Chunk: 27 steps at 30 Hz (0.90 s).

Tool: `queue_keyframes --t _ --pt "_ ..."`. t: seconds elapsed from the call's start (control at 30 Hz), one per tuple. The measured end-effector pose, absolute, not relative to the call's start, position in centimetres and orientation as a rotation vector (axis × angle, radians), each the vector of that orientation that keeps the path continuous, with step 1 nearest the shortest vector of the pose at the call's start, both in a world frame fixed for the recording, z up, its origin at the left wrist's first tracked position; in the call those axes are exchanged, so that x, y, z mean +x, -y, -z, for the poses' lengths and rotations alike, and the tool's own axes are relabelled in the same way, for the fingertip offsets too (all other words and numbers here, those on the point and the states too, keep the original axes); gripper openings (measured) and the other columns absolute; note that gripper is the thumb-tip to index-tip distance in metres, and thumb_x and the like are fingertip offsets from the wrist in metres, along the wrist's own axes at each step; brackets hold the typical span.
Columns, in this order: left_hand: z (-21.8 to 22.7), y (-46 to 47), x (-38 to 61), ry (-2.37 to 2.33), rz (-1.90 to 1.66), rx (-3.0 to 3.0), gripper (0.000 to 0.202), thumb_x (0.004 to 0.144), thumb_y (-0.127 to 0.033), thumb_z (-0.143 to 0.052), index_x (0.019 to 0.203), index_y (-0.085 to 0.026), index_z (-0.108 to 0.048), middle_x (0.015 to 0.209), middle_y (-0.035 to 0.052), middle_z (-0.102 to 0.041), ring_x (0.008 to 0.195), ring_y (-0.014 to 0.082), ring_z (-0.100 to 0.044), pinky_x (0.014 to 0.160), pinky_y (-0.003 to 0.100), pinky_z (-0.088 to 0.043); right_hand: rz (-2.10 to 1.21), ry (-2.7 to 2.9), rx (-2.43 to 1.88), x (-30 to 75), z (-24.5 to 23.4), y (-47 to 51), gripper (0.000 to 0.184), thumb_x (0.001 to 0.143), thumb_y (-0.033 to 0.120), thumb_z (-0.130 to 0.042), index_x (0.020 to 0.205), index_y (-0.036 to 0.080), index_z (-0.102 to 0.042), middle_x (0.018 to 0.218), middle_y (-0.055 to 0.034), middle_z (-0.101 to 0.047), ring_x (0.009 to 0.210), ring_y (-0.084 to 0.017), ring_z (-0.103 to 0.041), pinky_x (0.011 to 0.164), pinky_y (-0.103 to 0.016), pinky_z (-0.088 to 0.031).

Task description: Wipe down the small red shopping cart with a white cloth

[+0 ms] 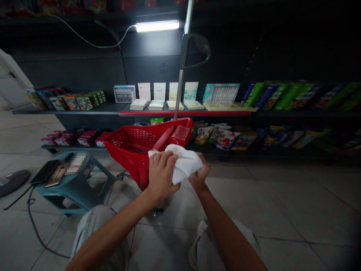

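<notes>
Between my two hands is a bunched white cloth. My left hand grips its left side, fingers curled over it and my wrist close to the cart's near end. On the other side my right hand has its fingers closed round the cloth, partly hidden behind it. Just beyond the hands stands a red plastic shopping basket cart with perforated walls and small wheels. A metal pole with a grey looped handle rises behind the cart's near end.
A blue-grey stool at the left bears a black device and papers. Its black cable trails over the tiled floor. Behind the cart, a dark shelf carries notebooks, boxes and snack bags. A lit tube lamp hangs above.
</notes>
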<state>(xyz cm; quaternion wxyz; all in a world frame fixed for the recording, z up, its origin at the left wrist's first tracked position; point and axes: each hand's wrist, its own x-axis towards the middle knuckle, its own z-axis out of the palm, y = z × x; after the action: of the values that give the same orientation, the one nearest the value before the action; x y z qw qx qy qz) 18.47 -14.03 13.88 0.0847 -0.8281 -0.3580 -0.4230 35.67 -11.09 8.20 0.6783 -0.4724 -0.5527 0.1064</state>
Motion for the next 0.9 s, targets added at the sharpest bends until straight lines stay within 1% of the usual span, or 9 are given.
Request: queue_keyframes --t 0.1,0.17,0.23,0.3,0.4,0.47,0.6,0.73,0.9 --pt "-14.3 14.0 18.2 1.068 1.246 -2.490 0.058 0.071 -0.036 -0.070 0.126 -0.021 -0.061 0.132 0.0160 -0.065 0.116 0.0360 -0.057 0.101 0.052 -0.042 -0.173 1.139 -1.014 37.2 -9.3 10.5 0.032 0.089 0.041 -0.056 0.114 0.023 -0.066 0.088 -0.0052 -0.075 0.078 -0.023 -0.072 0.075 -0.035 -0.059" --pt "-14.3 13.9 18.1 1.045 1.256 -2.488 0.057 0.071 -0.036 -0.071 0.125 -0.020 -0.062 0.131 0.0158 -0.065 0.115 0.0354 -0.057 0.100 0.052 -0.042 -0.168 1.158 -1.008 38.1 -9.5 9.4 0.037 0.092 0.035 -0.050 0.124 0.023 -0.063 0.102 -0.0070 -0.076 0.082 -0.022 -0.073 0.076 -0.036 -0.060" --pt "-14.2 13.9 18.1 1.034 1.264 -2.492 0.055 0.071 -0.036 -0.070 0.123 -0.020 -0.063 0.129 0.0154 -0.066 0.114 0.0352 -0.057 0.100 0.052 -0.042 -0.095 1.257 -1.044 38.8 -9.4 8.1 0.045 0.092 0.034 -0.048 0.134 0.024 -0.059 0.125 -0.0115 -0.072 0.099 -0.024 -0.073 0.082 -0.039 -0.061" --pt "-14.0 13.8 18.0 1.045 1.260 -2.505 0.053 0.072 -0.035 -0.070 0.122 -0.021 -0.064 0.129 0.0146 -0.067 0.116 0.0352 -0.056 0.102 0.053 -0.041 0.021 1.400 -1.097 39.3 -9.1 6.8 0.052 0.093 0.033 -0.047 0.143 0.023 -0.056 0.144 -0.0139 -0.063 0.123 -0.027 -0.067 0.096 -0.044 -0.059" --pt "-13.8 13.7 17.9 1.043 1.257 -2.510 0.051 0.073 -0.037 -0.069 0.121 -0.022 -0.064 0.130 0.0144 -0.067 0.117 0.0354 -0.056 0.103 0.054 -0.040 0.127 1.599 -1.150 39.6 -8.6 5.0 0.057 0.092 0.027 -0.048 0.149 0.024 -0.054 0.158 -0.0124 -0.052 0.147 -0.028 -0.050 0.118 -0.051 -0.047" --pt "-13.6 13.6 17.8 1.029 1.259 -2.505 0.051 0.073 -0.038 -0.069 0.121 -0.021 -0.065 0.131 0.0147 -0.067 0.118 0.0355 -0.056 0.103 0.053 -0.040 0.149 1.658 -1.165 39.3 -8.4 4.2 0.056 0.091 0.023 -0.050 0.147 0.025 -0.055 0.161 -0.0115 -0.050 0.150 -0.027 -0.047 0.123 -0.052 -0.041" --pt "-12.7 13.1 17.6 1.029 1.233 -2.485 0.049 0.075 -0.042 -0.067 0.120 -0.023 -0.068 0.132 0.0140 -0.067 0.120 0.0357 -0.055 0.105 0.053 -0.038 0.213 1.629 -1.084 37.8 -9.0 4.2 0.051 0.092 0.020 -0.050 0.142 0.023 -0.058 0.157 -0.0128 -0.055 0.150 -0.027 -0.048 0.124 -0.053 -0.039" --pt "-11.2 11.9 17.2 0.939 1.335 -2.403 0.042 0.084 -0.056 -0.060 0.109 -0.024 -0.071 0.125 0.0138 -0.071 0.117 0.0346 -0.056 0.104 0.053 -0.037 0.264 1.584 -1.010 36.4 -10.1 5.3 0.052 0.088 0.013 -0.046 0.138 0.021 -0.060 0.147 -0.0124 -0.064 0.146 -0.025 -0.053 0.123 -0.053 -0.042" --pt "-9.7 10.8 16.0 0.755 1.516 -2.252 0.051 0.096 -0.067 -0.044 0.100 -0.026 -0.074 0.111 0.0124 -0.075 0.106 0.0303 -0.061 0.100 0.051 -0.041 0.273 1.625 -1.005 36.1 -11.2 6.6 0.056 0.081 0.010 -0.043 0.131 0.021 -0.066 0.136 -0.0091 -0.072 0.137 -0.025 -0.061 0.120 -0.050 -0.045"
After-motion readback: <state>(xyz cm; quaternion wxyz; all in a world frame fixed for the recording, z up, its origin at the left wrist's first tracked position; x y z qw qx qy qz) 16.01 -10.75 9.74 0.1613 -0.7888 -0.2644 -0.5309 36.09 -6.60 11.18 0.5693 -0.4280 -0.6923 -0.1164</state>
